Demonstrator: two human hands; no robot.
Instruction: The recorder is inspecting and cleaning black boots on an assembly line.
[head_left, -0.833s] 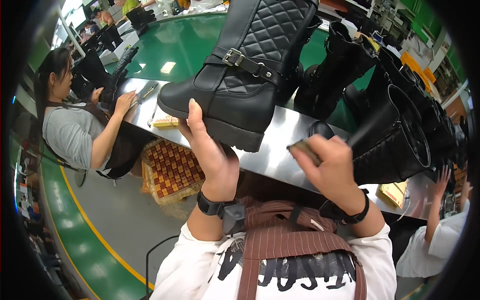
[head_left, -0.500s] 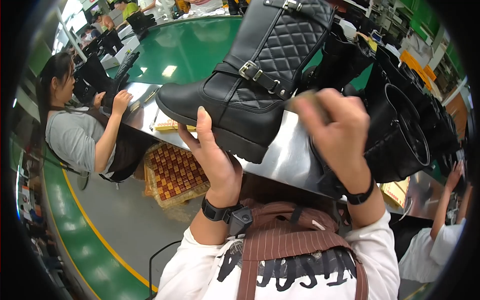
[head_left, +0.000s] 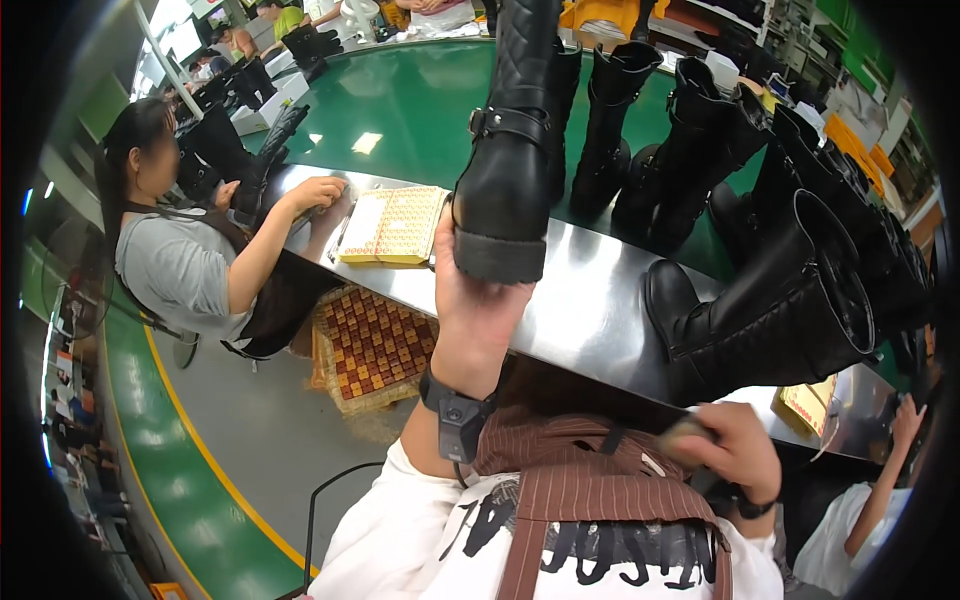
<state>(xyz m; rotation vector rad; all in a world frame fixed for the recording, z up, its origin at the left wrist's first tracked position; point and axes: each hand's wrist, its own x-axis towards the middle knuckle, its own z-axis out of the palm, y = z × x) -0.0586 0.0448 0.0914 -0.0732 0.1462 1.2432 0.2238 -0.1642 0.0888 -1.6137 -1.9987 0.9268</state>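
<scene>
One black buckled boot (head_left: 503, 185) is gripped by the left hand (head_left: 472, 325); the right hand (head_left: 742, 448) clasps a blurred brownish object (head_left: 688, 440).

You have two bare hands (head_left: 478, 315), two black wristbands (head_left: 455, 415) and one tall, buckled black leather boot (head_left: 505, 180) raised. Around you are one long, shiny steel bench (head_left: 590, 290), one green tabletop (head_left: 420, 110), two stacks of yellow-edged printed paper (head_left: 395, 222), one red-and-yellow checked mat (head_left: 375, 345) and two nearby co-workers in pale tops (head_left: 185, 260). The other black boots (head_left: 603, 125) overlap too much to count.
</scene>
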